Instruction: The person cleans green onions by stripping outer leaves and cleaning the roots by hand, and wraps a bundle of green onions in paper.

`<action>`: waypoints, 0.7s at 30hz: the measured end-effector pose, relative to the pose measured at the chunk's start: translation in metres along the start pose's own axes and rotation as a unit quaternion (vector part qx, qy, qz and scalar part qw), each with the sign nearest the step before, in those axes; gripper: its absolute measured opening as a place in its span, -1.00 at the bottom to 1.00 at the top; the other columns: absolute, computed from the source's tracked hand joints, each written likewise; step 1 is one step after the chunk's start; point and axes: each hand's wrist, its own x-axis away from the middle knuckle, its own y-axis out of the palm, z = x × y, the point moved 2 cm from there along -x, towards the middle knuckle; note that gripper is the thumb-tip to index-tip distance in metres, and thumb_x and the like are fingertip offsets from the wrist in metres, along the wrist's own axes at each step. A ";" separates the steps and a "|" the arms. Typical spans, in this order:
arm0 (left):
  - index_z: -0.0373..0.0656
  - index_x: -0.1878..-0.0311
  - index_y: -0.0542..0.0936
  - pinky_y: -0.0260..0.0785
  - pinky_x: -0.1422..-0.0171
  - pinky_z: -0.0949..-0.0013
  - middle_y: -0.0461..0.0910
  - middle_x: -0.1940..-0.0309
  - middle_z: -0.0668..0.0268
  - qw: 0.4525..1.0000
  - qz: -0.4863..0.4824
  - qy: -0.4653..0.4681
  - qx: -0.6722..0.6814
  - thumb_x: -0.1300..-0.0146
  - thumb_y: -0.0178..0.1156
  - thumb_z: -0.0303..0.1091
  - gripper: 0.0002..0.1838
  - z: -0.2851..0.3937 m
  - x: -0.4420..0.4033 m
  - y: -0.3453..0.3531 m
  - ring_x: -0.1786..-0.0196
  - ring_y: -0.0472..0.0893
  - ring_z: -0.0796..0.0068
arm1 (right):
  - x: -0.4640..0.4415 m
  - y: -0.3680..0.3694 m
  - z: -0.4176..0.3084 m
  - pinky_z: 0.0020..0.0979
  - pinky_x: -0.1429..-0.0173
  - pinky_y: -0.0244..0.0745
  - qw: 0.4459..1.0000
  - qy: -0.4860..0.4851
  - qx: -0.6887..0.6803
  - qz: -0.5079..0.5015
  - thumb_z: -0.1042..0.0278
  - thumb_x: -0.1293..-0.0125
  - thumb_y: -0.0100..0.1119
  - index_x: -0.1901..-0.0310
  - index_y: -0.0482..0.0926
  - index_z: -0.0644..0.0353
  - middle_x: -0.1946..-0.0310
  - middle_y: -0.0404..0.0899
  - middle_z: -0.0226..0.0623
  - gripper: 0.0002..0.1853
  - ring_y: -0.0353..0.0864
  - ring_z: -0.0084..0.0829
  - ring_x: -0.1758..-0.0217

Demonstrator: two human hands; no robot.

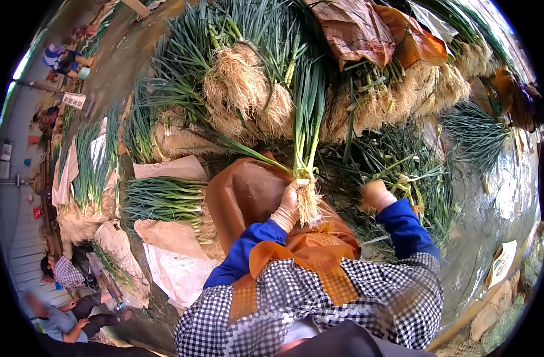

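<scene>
Several green onions (306,149) stand upright in front of me, their long leaves pointing away and their pale roots hanging towards my apron. My left hand (288,205) is closed around them at the white base, just above the roots. Off to the right, my right hand (376,195) hovers over a heap of loose green leaves and trimmings (403,169). It looks curled, but motion smears its fingers, so whether it holds a leaf cannot be made out. An orange-brown apron (248,190) covers my lap between the hands.
Ahead lies a big pile of green onions with bushy roots (236,83). Brown and orange sheets (355,30) cover more at the upper right. On the left, bundled onions (165,199) lie by paper wraps (171,238). Other people (69,315) sit further left. Wet floor (492,196) shines at right.
</scene>
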 end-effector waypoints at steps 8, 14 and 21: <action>-0.24 0.03 0.51 0.44 0.06 0.47 0.58 0.28 0.30 0.976 0.044 0.123 -0.174 -0.08 0.08 -0.60 -0.67 -0.009 -0.002 0.002 0.22 0.56 0.46 | -0.067 -0.136 -0.031 -0.27 0.08 0.52 0.879 0.092 -0.332 0.330 -0.19 -0.13 0.16 -0.02 0.54 0.04 0.28 0.64 -0.13 -0.46 0.64 -0.21 0.21; -0.23 0.00 0.49 0.46 0.07 0.44 0.58 0.25 0.30 0.976 0.055 0.119 -0.176 -0.08 0.07 -0.64 -0.64 -0.010 -0.002 0.000 0.22 0.57 0.43 | -0.072 -0.118 -0.030 -0.29 -0.02 0.45 0.843 0.020 -0.495 0.209 -0.09 -0.07 0.20 0.16 0.63 0.27 0.26 0.65 -0.06 -0.47 0.61 -0.14 0.12; -0.20 0.03 0.52 0.49 0.06 0.33 0.60 0.23 0.26 0.986 0.053 0.088 -0.132 -0.15 0.06 -0.55 -0.71 -0.008 -0.013 -0.015 0.22 0.59 0.38 | -0.059 -0.099 -0.052 -0.54 0.41 0.41 0.590 -0.032 -0.772 0.235 0.21 -0.21 0.21 0.37 0.58 0.31 0.56 0.57 -0.37 -0.73 0.50 -0.61 0.49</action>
